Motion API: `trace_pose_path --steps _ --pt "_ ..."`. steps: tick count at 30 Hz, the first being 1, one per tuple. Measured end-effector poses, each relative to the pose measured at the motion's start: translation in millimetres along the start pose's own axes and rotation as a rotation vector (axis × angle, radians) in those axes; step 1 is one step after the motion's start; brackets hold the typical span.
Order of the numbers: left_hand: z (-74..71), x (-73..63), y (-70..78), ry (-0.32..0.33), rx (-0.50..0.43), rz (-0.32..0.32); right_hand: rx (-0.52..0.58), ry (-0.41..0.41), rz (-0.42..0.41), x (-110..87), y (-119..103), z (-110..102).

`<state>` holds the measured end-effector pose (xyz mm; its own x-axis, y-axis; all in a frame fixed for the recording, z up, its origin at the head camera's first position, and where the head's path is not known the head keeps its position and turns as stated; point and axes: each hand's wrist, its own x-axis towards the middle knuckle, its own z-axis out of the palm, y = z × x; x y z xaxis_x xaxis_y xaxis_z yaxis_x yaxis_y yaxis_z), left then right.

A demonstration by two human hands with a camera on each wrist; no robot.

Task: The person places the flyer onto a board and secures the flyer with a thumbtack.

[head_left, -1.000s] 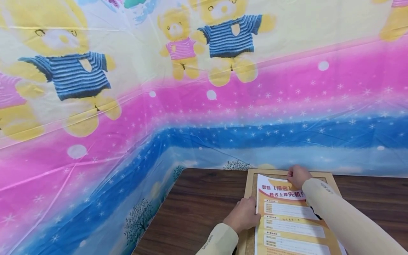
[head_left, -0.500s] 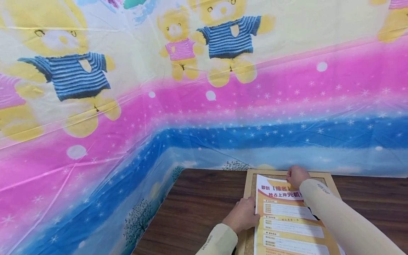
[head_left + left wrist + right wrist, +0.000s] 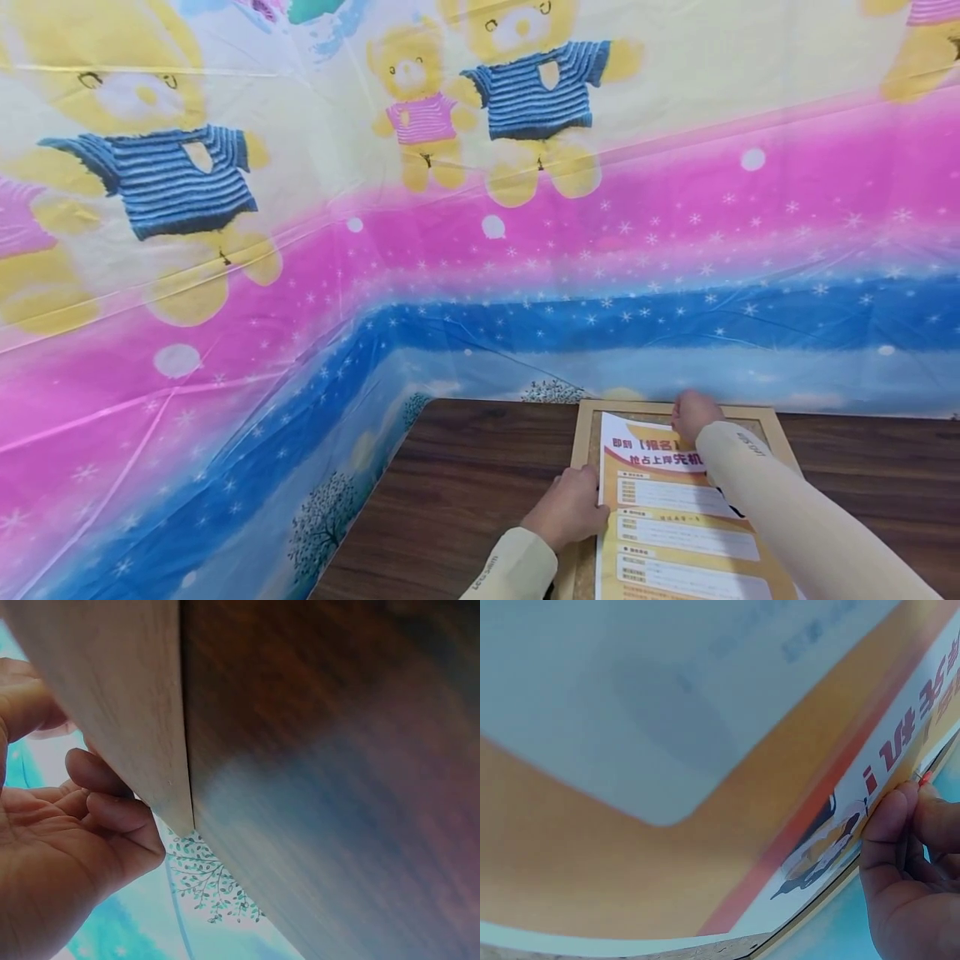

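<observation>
A printed orange-and-white poster lies over a cork board with a pale wooden frame. My right hand is at the poster's top edge, thumb and fingertip pinching a small red push pin against the paper. Near the poster's left edge, my left hand rests across the frame, thumb and forefinger touching the paper's margin. From the left wrist, the last fingers of the hand bend loosely beside the frame's side. The right forearm covers the poster's upper right part in the head view.
Under the board is a dark wood-grain table, its left edge slanting toward me. A cloth backdrop with printed bears and snowflakes rises right behind the table and along its left side. The board's top reaches close to the table's back edge.
The view has shifted slightly, so board and hands sit a little further left in it. Both hands stay at the same spots on the poster.
</observation>
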<state>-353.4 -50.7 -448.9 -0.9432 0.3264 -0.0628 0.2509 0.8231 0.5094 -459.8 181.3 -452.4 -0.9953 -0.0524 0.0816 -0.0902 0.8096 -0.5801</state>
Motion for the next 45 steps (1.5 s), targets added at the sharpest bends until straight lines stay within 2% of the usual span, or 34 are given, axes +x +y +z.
trace_pose_path --steps 15,19,28,36,45 --pt "0.8 0.5 -2.1 -0.005 0.014 -0.016 -0.008 0.001 0.045 -2.5 -9 3" --pt "1.2 0.2 -3.0 -0.013 -0.015 -0.023 -0.012 -0.005 0.051 -4.7 -13 1" --pt "0.5 0.1 -2.9 -0.008 -0.013 -0.006 -0.036 -0.001 0.044 -1.5 -10 3" --pt "0.1 0.5 -1.6 -0.022 -0.016 -0.013 -0.047 -0.017 0.079 2.6 -8 5" --pt "-1.7 0.9 0.8 -0.013 -0.014 -0.008 -0.067 -0.018 0.068 6.8 -5 5"
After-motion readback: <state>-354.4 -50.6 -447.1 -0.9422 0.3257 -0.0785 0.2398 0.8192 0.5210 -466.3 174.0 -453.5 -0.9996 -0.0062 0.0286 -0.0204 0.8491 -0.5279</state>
